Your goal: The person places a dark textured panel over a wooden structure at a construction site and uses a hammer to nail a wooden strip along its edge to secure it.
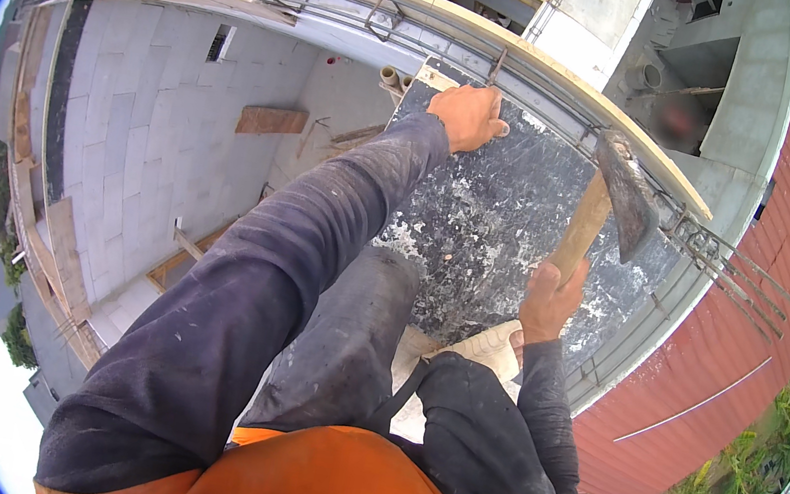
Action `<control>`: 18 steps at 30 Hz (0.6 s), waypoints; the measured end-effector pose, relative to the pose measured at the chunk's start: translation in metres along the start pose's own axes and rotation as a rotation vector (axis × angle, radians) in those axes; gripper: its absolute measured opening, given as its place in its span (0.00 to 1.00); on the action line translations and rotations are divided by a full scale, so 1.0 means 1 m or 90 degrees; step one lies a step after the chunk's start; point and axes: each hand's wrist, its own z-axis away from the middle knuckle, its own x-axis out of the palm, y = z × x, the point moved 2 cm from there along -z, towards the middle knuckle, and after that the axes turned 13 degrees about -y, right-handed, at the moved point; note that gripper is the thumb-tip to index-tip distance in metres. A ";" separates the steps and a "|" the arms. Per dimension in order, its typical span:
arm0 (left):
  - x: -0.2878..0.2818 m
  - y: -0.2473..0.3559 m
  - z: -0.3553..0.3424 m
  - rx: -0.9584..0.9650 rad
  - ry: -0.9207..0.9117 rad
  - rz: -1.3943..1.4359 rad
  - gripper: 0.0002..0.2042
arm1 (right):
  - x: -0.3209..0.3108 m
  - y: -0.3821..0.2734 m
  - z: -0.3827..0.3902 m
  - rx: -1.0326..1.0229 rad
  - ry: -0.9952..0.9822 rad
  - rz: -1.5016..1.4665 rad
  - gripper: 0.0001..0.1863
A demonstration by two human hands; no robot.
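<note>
My right hand (552, 301) is wrapped round the wooden handle of a hatchet (584, 223). Its dark, worn metal head flares toward the lower right, above a black board (488, 230) splashed with white cement. At the board's far edge, my left hand (471, 118) is closed, with the fingers curled and the thumb to the right. Whatever it grips is hidden. Just beyond it a bent steel tie (497, 66) rises from the rebar cage (387, 18), which runs along a wooden form board (546, 36).
On the left, a deep room with a grey block wall (150, 122) drops away below the board. A loose brown panel (271, 121) lies down there. Rebar ends (747, 292) stick out at right, over a red metal roof (708, 392). Below me is a pale sack (486, 351).
</note>
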 end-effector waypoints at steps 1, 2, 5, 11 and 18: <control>0.001 0.002 0.001 -0.003 -0.005 -0.001 0.16 | 0.002 0.009 -0.003 0.047 -0.024 0.073 0.29; 0.004 0.003 0.003 -0.005 -0.009 -0.002 0.16 | 0.003 0.016 -0.006 0.094 -0.049 0.146 0.29; -0.001 0.009 0.001 -0.002 0.005 -0.007 0.16 | 0.000 0.022 -0.021 0.184 -0.120 0.202 0.29; 0.001 -0.002 0.004 -0.011 -0.011 -0.007 0.17 | -0.002 -0.009 -0.001 -0.046 0.021 -0.036 0.27; -0.003 -0.001 -0.001 -0.004 -0.008 -0.015 0.17 | -0.001 -0.014 -0.013 0.116 -0.060 0.083 0.29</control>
